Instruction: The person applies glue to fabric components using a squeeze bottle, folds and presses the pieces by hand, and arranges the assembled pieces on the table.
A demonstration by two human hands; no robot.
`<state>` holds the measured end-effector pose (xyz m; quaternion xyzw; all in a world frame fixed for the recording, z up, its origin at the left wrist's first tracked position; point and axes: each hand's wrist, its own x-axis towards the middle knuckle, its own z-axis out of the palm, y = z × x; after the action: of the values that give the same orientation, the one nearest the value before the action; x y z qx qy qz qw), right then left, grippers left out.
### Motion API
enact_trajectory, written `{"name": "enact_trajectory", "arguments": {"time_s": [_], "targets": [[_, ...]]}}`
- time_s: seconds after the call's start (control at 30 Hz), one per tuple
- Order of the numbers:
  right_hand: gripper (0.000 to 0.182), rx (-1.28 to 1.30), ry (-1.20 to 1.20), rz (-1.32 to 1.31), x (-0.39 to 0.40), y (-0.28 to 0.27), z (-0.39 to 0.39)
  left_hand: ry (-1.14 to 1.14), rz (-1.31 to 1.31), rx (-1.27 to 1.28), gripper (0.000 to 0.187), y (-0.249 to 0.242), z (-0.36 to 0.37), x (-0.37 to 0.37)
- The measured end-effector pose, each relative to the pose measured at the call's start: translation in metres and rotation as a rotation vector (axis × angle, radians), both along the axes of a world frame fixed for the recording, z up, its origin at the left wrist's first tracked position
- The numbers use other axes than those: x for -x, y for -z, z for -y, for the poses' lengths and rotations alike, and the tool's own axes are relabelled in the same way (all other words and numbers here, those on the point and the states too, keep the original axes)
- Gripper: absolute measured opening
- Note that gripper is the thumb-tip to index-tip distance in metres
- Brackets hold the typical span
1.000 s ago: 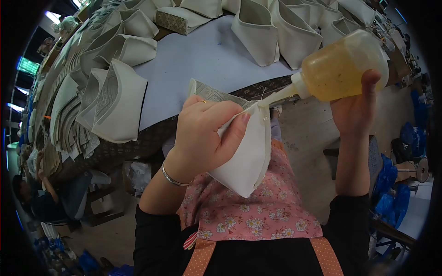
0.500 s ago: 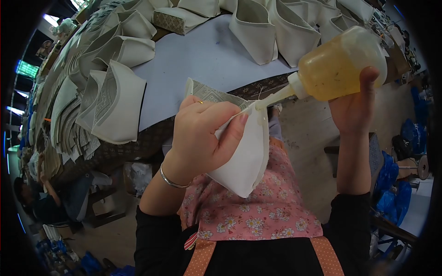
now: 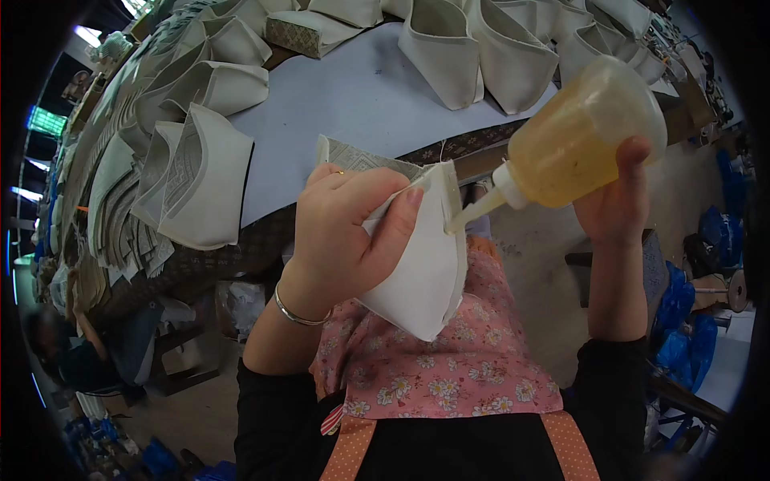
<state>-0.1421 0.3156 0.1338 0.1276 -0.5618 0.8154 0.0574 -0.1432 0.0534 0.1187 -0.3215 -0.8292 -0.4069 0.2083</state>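
Now glue bottle (image 3: 581,136) nozzle lower along seam toward 6 o'clock; right hand (image 3: 613,204) wrapped around bottle, left hand (image 3: 349,232) pinching folded fabric piece (image 3: 421,264); bead advancing.

We see a white fabric piece (image 3: 417,276) w/ patterned grey edge, folded to a cone, point down, held up in front of the apron. Squeeze bottle (image 3: 581,132) of amber glue, tilted, white nozzle tip touching the fabric's right edge.

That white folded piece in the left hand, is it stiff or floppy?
Probably fairly stiff: the white folded piece keeps its cone shape though the left hand pinches only its top. It looks light. Similar pieces on the table stand up unsupported.
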Motion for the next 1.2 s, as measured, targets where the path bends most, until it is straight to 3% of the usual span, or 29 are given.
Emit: {"name": "enact_trajectory", "arguments": {"time_s": [0.1,0.17,0.3,0.43,0.9,1.0,1.07,1.2], "targets": [[0.069,-0.081,-0.048,-0.042,-0.005,0.003,-0.002,-0.009,0.052,-0.023,0.008,-0.002,0.001,-0.001],[0.067,0.048,-0.105,-0.07,-0.005,0.002,-0.003,-0.019,0.084,-0.036,0.009,-0.001,0.001,-0.001],[0.069,0.05,-0.135,-0.043,-0.01,0.004,-0.006,-0.012,0.253,-0.249,0.012,0.002,0.0,-0.002],[0.075,0.079,-0.072,-0.079,-0.016,0.001,-0.004,-0.013,0.393,-0.396,0.016,0.002,0.0,-0.003],[0.107,-0.153,0.144,-0.054,-0.046,0.011,-0.016,-0.03,0.496,-0.51,0.02,-0.002,0.001,0.001],[0.109,-0.19,0.084,0.026,-0.058,-0.005,-0.003,-0.017,0.523,-0.554,0.021,-0.001,0.001,0.002],[0.104,-0.046,-0.018,0.144,-0.064,-0.02,0.017,-0.016,0.542,-0.578,0.021,0.0,0.002,0.003],[0.101,-0.088,-0.279,-0.028,-0.051,0.001,-0.005,-0.022,0.565,-0.63,0.021,0.001,0.003,0.006]]}}
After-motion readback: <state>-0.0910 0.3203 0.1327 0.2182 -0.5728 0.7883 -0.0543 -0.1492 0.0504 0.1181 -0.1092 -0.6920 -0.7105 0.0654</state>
